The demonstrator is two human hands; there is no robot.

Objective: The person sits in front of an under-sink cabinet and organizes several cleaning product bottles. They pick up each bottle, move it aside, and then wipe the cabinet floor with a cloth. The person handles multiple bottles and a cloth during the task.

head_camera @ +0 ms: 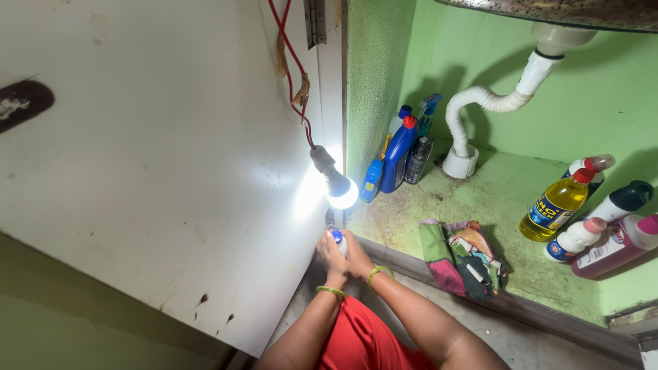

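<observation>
Gripping a small white bottle (339, 241) with a blue cap, low centre of the frame, just under the lit bulb (341, 192). Left hand (331, 255) wrapping the body, fingers closed on it; right hand (356, 259) cupping the other side, also closed on it, both hands pressed together around it. Judging the step as working the cap: best done holding the body steady with one hand, turning only with the other, keeping the bottle upright and clear of the hot bulb and its red wire (291, 65).

Standing at centre against the green wall: a tall blue bottle (397, 154) with red cap, a smaller blue one beside it, a spray bottle (426, 113) behind, a dark one alongside. Lying at right of the frame: a yellow bottle (558, 204) with red cap and blue label, a white bottle with pink cap, a pink bottle (613, 248) with white label, a white one with dark cap. Sitting at lower centre right: a bundle of cloths (462, 257). Curving at upper right: the white drain hose (480, 103).
</observation>
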